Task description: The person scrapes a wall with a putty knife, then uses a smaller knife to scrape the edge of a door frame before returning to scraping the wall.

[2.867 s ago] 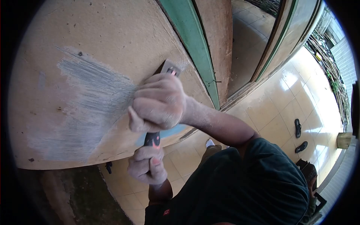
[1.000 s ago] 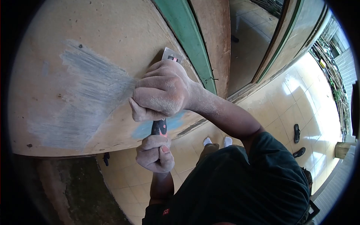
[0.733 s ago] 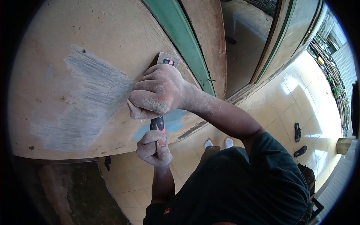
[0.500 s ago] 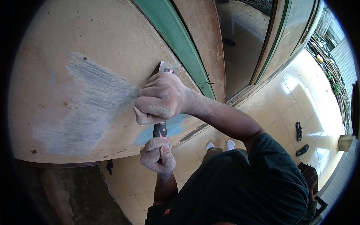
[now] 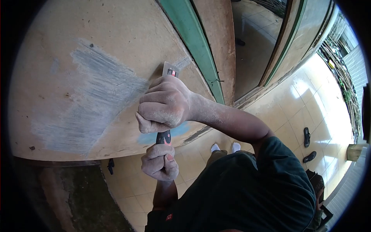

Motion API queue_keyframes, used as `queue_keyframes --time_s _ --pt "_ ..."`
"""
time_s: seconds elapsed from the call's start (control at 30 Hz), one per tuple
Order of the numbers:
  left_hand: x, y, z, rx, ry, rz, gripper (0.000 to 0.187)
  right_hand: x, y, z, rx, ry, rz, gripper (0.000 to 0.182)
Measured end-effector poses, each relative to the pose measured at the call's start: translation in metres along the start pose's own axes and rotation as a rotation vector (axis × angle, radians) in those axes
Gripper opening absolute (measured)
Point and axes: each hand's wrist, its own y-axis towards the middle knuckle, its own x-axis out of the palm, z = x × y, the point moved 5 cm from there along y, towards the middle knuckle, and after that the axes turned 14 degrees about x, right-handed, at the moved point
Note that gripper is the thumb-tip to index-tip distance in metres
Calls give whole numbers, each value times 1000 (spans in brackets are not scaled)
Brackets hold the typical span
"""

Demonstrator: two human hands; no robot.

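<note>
A scraper (image 5: 166, 67) with a flat metal blade and a black-and-red handle is in both my hands. My right hand (image 5: 166, 101), dusty and closed, wraps the handle just below the blade. Lower down, my left hand (image 5: 159, 162) is closed around the handle's end. The blade is over the beige wall (image 5: 127, 29), close to the green frame (image 5: 189, 36). A narrow greyish streak shows on the wall between blade and frame. Left of my hands spreads a wide grey scuffed patch (image 5: 104, 89), and a blue patch (image 5: 148, 138) shows behind the handle.
A brown wooden panel (image 5: 216, 38) and a dark glass pane (image 5: 257, 46) stand beyond the green frame. Shiny tiles (image 5: 278, 116) cover the floor, with black sandals (image 5: 307, 137) lying at the right. My feet in white socks (image 5: 235, 147) are below. A dark mossy strip (image 5: 92, 201) runs at lower left.
The scraper blade has shifted away from the green frame, and the greyish streak between them now shows. Both hands keep their grip. The view has shifted slightly.
</note>
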Motion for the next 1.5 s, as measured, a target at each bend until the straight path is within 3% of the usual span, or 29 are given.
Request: queue_keyframes --time_s 0.13,0.27,0.3,0.4,0.43,0.53,0.57,0.73,0.83,0.9,1.03,1.1,1.27,1.33,1.4,1.47,1.5 --pt "14 -1 -13 -36 51 -4 29 -4 1 9 -20 -77 -76 32" --pt "-1 13 2 -82 -71 62 28 3 5 -3 13 -98 -6 32" --pt "4 14 2 69 -56 -78 32 3 6 -4 13 -52 12 32" --pt "21 0 -31 121 74 -152 31 -10 3 12 -72 -159 -44 33" --pt "16 -2 -28 -66 75 -65 35 -11 2 11 -29 -173 -56 34" --pt "12 18 2 -75 -9 17 37 -7 5 2 58 -66 53 35" --pt "8 20 12 -22 -2 -39 37 -2 7 -5 33 -6 10 35" --pt "14 11 -8 3 -32 79 38 -6 6 8 33 -136 -81 34" --pt "14 10 -6 -76 -39 81 36 -7 7 4 58 -77 -2 35" --pt "10 -4 -22 75 34 61 32 -3 5 8 -31 -243 -91 36" --pt "10 -4 -37 -31 -46 -21 30 -13 5 6 -82 -232 -105 36" --pt "28 2 -7 50 -62 -189 34 -19 4 -1 27 -98 -90 36" --pt "31 -37 23 -41 -75 -65 25 -31 -38 -29 71 162 -149 35" --pt "38 -41 30 -46 -75 -69 25 -53 -58 -34 127 390 -26 35" --pt "52 -39 36 -97 -147 -170 27 -79 -70 -39 266 571 247 39" --pt "57 -42 35 -74 -138 -167 29 -109 -87 -45 479 591 347 45" --pt "56 -43 31 -142 -69 -159 28 -120 -98 -55 476 596 331 45"
